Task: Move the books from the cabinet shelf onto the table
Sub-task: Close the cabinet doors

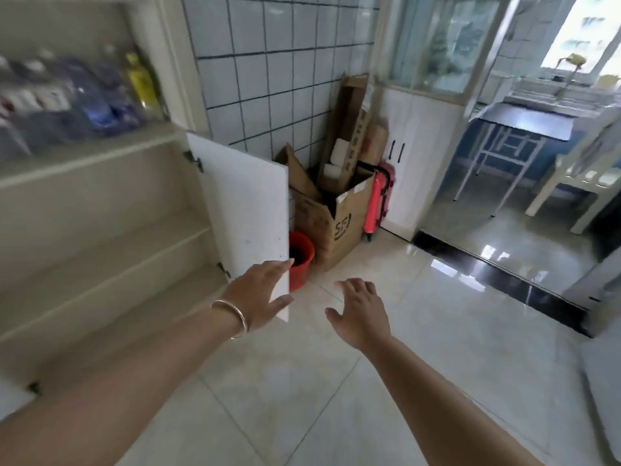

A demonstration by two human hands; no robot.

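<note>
Pale tiled floor (pixel 420 348) under red bucket (pixel 301 260) and cardboard box (pixel 336 227).

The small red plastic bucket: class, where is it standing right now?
In the head view the small red plastic bucket stands on the floor, centre-left, between the open white cabinet door and the brown cardboard box.
</note>
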